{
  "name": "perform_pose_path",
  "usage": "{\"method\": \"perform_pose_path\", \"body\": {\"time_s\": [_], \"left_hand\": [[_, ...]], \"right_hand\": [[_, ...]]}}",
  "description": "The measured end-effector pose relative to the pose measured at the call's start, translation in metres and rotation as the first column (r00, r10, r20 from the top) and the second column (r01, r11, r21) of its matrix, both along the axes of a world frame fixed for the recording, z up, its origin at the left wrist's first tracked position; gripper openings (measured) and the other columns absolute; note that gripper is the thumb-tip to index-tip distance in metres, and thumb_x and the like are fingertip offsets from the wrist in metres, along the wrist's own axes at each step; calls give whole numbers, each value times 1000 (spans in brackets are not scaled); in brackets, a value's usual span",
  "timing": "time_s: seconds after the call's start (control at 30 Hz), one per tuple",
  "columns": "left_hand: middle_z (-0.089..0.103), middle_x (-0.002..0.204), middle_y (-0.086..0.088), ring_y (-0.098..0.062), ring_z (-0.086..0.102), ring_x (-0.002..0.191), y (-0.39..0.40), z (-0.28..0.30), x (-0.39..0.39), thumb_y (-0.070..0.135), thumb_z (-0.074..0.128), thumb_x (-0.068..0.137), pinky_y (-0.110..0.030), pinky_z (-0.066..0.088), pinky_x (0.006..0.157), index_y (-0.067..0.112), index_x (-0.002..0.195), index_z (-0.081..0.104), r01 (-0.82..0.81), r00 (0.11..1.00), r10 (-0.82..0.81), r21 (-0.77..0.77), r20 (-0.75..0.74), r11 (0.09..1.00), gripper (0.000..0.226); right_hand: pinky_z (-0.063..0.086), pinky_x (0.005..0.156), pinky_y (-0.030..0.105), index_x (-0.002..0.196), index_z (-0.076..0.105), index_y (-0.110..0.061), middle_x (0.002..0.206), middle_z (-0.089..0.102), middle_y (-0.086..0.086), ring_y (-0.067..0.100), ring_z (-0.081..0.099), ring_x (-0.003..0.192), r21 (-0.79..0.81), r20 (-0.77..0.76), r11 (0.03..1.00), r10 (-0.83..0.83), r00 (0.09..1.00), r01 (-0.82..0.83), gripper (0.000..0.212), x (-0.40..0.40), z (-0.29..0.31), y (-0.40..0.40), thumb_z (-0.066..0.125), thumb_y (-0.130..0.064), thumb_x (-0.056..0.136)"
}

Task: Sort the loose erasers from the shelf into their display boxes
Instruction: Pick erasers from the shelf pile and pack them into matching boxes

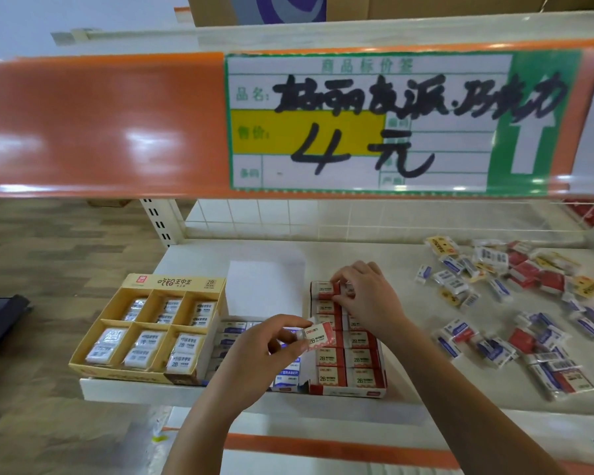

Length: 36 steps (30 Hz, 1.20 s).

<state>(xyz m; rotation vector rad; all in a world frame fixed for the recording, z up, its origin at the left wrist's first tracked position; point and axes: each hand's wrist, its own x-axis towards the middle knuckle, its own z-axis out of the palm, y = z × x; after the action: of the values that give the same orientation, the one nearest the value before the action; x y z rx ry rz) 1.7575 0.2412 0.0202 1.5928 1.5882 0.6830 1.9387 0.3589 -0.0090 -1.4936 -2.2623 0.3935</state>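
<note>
A red-and-white eraser [314, 334] is pinched between the thumb and curled fingers of the left hand [254, 351], held just above the display boxes and nearer the person than the right hand. The right hand [364, 296] is reached further in, its fingertips curled round a second red eraser [343, 292] at the far end of the red display box [348, 390]; whether that eraser is already seated in its row cannot be told. The red box is found directly beneath both hands, filled with two rows of red 2B erasers standing side by side. A box of blue-labelled erasers [285, 375] is seen just under and left of the left hand, partly hidden by it. Further left of the left hand a yellow display box [131, 337] is set, divided into six compartments, each holding wrapped white erasers. Beyond the left hand, between the yellow box and the red one, an upright white flap [264, 286] is seen. Well to the right of the right hand, loose erasers [515, 293] in red, blue and yellow wrappers are scattered over the shelf [402, 265]. Above both hands an orange shelf edge carries a handwritten price label [367, 121]
</note>
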Motion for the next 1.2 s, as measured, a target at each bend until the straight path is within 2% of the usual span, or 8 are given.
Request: {"method": "perform_pose_path", "body": {"time_s": [0.17, 0.3, 0.4, 0.57, 0.83, 0.93, 1.07, 1.2], "left_hand": [[59, 89, 27, -5, 62, 79, 6, 0, 7, 33, 58, 91, -16, 52, 67, 53, 100, 51, -34, 999, 34, 32, -11, 999, 23], [62, 90, 25, 2, 57, 66, 17, 1, 17, 36, 57, 90, -9, 43, 57, 45, 109, 55, -53, 995, 58, 58, -83, 997, 21], [61, 89, 22, 4, 55, 62, 26, 2, 26, 36, 58, 90, -7, 37, 55, 41, 108, 57, -54, 990, 65, 83, -126, 995, 19], [62, 97, 19, 7, 55, 73, 42, 0, 42, 36, 59, 90, -8, 35, 59, 36, 109, 60, -66, 978, 90, 128, -190, 990, 19], [68, 107, 9, -6, 62, 94, 64, -9, 65, 37, 57, 91, -21, 47, 77, 25, 112, 60, -54, 918, 127, 202, -374, 978, 24], [68, 107, 8, -9, 64, 93, 67, -10, 69, 39, 54, 93, -26, 52, 78, 25, 112, 56, -41, 881, 149, 243, -449, 969, 24], [67, 106, 10, -8, 63, 91, 68, -13, 74, 41, 49, 94, -23, 49, 75, 25, 115, 52, -5, 807, 179, 297, -563, 955, 26], [64, 110, 11, -7, 61, 96, 66, -16, 77, 48, 50, 92, -22, 46, 76, 28, 116, 53, 18, 806, 153, 282, -572, 959, 31]], "right_hand": [[39, 88, 25, 111, 59, -23, 111, 53, -6, 12, 40, 111, 26, 39, 1000, 13, 999, -14, 25, -1, 2, -1, 61, -30, 87], [37, 89, 23, 112, 59, -22, 112, 52, -6, 12, 39, 112, 3, -3, 1000, 24, 1000, -24, 25, 5, 3, -3, 59, -30, 89], [34, 87, 20, 112, 59, -22, 112, 52, -7, 10, 39, 111, -11, -74, 999, -44, 996, 44, 23, 19, 3, -9, 56, -29, 91], [31, 84, 17, 116, 58, -22, 108, 49, -11, 4, 38, 105, -34, -159, 993, -116, 980, 112, 27, 44, 1, -26, 58, -28, 90], [36, 81, 15, 119, 57, -25, 105, 47, -15, 3, 46, 98, -79, -246, 986, -160, 956, 144, 29, 56, -8, -57, 59, -27, 90], [36, 82, 13, 120, 56, -25, 106, 46, -16, 3, 47, 100, -97, -247, 987, -150, 957, 130, 31, 58, -9, -61, 59, -26, 90], [35, 83, 12, 121, 54, -26, 110, 49, -15, 0, 44, 100, -111, -236, 985, -152, 960, 129, 30, 59, -11, -62, 57, -30, 91], [33, 81, 10, 120, 54, -27, 111, 52, -14, -2, 43, 101, -115, -230, 986, -141, 963, 117, 29, 59, -13, -62, 55, -32, 92]]}}
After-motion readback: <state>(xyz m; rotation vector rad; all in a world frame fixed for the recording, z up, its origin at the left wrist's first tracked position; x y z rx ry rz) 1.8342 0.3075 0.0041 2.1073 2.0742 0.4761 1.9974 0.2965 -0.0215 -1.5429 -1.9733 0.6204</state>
